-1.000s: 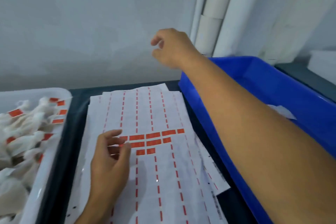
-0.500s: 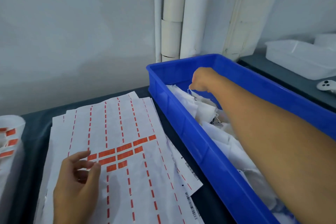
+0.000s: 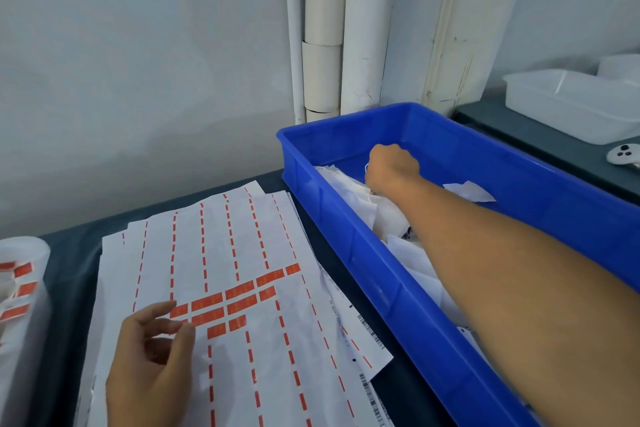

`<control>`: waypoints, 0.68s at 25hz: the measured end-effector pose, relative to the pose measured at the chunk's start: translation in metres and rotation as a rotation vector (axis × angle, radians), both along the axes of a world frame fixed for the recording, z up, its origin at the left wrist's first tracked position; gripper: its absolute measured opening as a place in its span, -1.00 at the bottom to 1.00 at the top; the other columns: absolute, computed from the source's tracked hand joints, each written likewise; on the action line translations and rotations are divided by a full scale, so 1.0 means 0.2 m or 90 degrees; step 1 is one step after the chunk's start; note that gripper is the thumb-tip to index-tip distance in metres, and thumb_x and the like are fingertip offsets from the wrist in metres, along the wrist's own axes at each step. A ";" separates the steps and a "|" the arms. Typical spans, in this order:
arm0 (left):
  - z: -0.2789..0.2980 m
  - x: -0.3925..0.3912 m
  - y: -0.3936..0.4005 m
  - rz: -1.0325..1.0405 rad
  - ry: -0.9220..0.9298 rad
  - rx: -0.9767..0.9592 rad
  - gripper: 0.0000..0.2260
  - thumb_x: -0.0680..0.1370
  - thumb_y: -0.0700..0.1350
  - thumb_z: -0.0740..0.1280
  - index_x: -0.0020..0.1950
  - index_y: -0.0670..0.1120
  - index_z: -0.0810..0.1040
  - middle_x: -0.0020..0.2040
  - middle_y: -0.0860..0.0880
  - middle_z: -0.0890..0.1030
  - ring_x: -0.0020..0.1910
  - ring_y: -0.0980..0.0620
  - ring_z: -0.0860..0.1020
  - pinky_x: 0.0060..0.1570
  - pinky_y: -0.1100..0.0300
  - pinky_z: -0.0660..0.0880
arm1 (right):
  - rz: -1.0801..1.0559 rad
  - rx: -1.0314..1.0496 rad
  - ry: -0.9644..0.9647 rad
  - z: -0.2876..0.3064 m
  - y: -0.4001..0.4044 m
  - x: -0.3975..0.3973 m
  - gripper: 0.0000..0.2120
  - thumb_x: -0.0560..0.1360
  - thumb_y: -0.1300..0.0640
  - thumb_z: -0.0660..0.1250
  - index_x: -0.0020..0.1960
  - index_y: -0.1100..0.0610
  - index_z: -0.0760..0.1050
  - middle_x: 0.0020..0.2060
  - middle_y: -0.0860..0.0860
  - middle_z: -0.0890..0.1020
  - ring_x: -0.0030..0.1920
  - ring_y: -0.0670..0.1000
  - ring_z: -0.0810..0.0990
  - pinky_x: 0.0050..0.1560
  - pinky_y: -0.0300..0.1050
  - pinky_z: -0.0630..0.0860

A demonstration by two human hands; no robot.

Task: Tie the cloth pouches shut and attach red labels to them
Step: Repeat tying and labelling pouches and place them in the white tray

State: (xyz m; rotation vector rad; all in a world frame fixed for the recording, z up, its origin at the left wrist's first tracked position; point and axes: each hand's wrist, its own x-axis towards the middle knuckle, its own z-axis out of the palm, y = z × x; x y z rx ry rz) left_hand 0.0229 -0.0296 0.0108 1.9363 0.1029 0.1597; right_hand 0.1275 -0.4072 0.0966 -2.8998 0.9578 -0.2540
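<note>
Blue bin (image 3: 408, 315): it is lying to your right on the dark table (image 3: 72, 246), its long axis running from the near right edge away toward the wall; white cloth pouches (image 3: 349, 191) are piled along its left inner wall and floor.
Label sheets (image 3: 242, 340): several white sheets are lying fanned and overlapping in front of you, their long axis angling away and slightly right; the right edge of the stack is sitting just beside the bin's wall.
Your right arm: it is reaching across the bin's near rim and hiding much of the pouch pile.
White tray (image 3: 24, 288): it is sitting at the left edge, holding pouches with red labels already on them.
Clear tub (image 3: 568, 107): it is resting on the far ledge, with a white controller (image 3: 623, 153) near it.
Right hand (image 3: 391, 166): your fingers are curling tight down into the pile; I cannot tell what they are pinching.
Left hand (image 3: 152, 367): it is hovering over the sheets, fingers loosely bent, holding nothing.
Red labels (image 3: 232, 305): about 9 are remaining in 3 short rows, just beyond your left fingertips (image 3: 173, 305).
</note>
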 end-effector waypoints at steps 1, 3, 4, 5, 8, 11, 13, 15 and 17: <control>0.00 0.00 0.00 0.003 -0.002 0.000 -0.70 0.54 -0.24 0.46 0.19 -0.06 0.46 -0.01 -0.08 0.62 -0.17 -0.12 0.61 -0.05 -0.04 0.57 | -0.010 -0.001 -0.015 0.01 0.00 0.01 -0.88 0.61 0.19 0.34 -0.09 0.11 0.45 -0.27 0.02 0.49 -0.32 0.01 0.43 -0.46 -0.12 0.25; 0.00 0.00 -0.01 0.009 -0.006 0.000 -0.70 0.54 -0.23 0.47 0.19 -0.05 0.46 -0.02 -0.05 0.62 -0.17 -0.11 0.61 -0.03 -0.06 0.58 | -0.028 -0.006 -0.045 0.05 -0.01 0.01 -0.87 0.58 0.18 0.37 -0.07 0.10 0.42 -0.30 0.02 0.45 -0.35 0.01 0.41 -0.47 -0.13 0.23; -0.01 0.00 -0.01 0.013 -0.009 0.001 -0.70 0.54 -0.23 0.47 0.19 -0.04 0.46 -0.03 -0.04 0.62 -0.17 -0.10 0.61 -0.03 -0.07 0.59 | -0.030 -0.009 -0.060 0.07 -0.01 0.01 -0.87 0.58 0.17 0.37 -0.05 0.10 0.41 -0.31 0.02 0.43 -0.36 0.02 0.39 -0.48 -0.13 0.23; -0.01 0.00 0.00 0.018 -0.014 0.003 -0.70 0.54 -0.21 0.47 0.19 -0.02 0.46 -0.03 -0.02 0.62 -0.18 -0.09 0.62 -0.03 -0.07 0.60 | -0.023 -0.015 -0.082 0.11 0.00 0.01 -0.89 0.60 0.16 0.35 -0.01 0.10 0.41 -0.31 0.02 0.43 -0.36 0.03 0.38 -0.47 -0.13 0.22; -0.02 0.00 0.00 0.025 -0.016 0.008 -0.71 0.55 -0.17 0.47 0.19 0.04 0.47 -0.03 0.03 0.62 -0.19 -0.04 0.62 -0.13 0.01 0.62 | 0.044 -0.018 -0.231 0.28 0.07 0.01 -0.86 0.67 0.13 0.21 -0.04 0.12 0.46 -0.20 0.07 0.55 -0.28 0.09 0.46 -0.43 -0.11 0.28; -0.01 -0.02 0.01 0.021 -0.016 0.003 -0.70 0.55 -0.12 0.47 0.20 0.09 0.46 -0.02 0.08 0.61 -0.19 -0.02 0.61 -0.25 0.18 0.55 | 0.151 0.037 -0.384 0.53 0.28 -0.01 -0.70 0.63 0.08 0.20 -0.22 0.19 0.48 -0.31 0.08 0.56 -0.31 0.09 0.50 -0.36 -0.04 0.43; 0.00 -0.02 0.00 0.018 -0.027 -0.010 -0.71 0.55 -0.09 0.46 0.20 0.11 0.46 -0.01 0.09 0.61 -0.17 -0.02 0.62 -0.21 0.16 0.57 | 0.221 0.064 -0.405 0.72 0.45 -0.03 -0.68 0.57 0.06 0.25 -0.33 0.14 0.39 -0.42 0.03 0.46 -0.41 0.03 0.39 -0.41 -0.12 0.34; 0.01 -0.02 0.01 0.014 -0.037 -0.021 -0.75 0.56 -0.03 0.43 0.17 0.15 0.46 -0.02 0.10 0.61 -0.12 -0.02 0.62 -0.10 0.05 0.62 | 0.305 0.123 -0.355 0.85 0.63 -0.07 -0.72 0.55 0.06 0.30 -0.28 0.18 0.49 -0.37 0.03 0.57 -0.37 0.07 0.50 -0.36 -0.14 0.48; 0.03 -0.05 0.01 0.000 -0.058 -0.056 -0.81 0.53 0.12 0.36 0.12 0.23 0.47 -0.07 0.17 0.62 -0.11 -0.01 0.65 -0.05 0.04 0.62 | 0.394 0.232 -0.275 0.87 0.81 -0.11 -0.79 0.54 0.09 0.33 -0.10 0.21 0.66 -0.23 0.13 0.71 -0.21 0.20 0.67 -0.14 0.02 0.66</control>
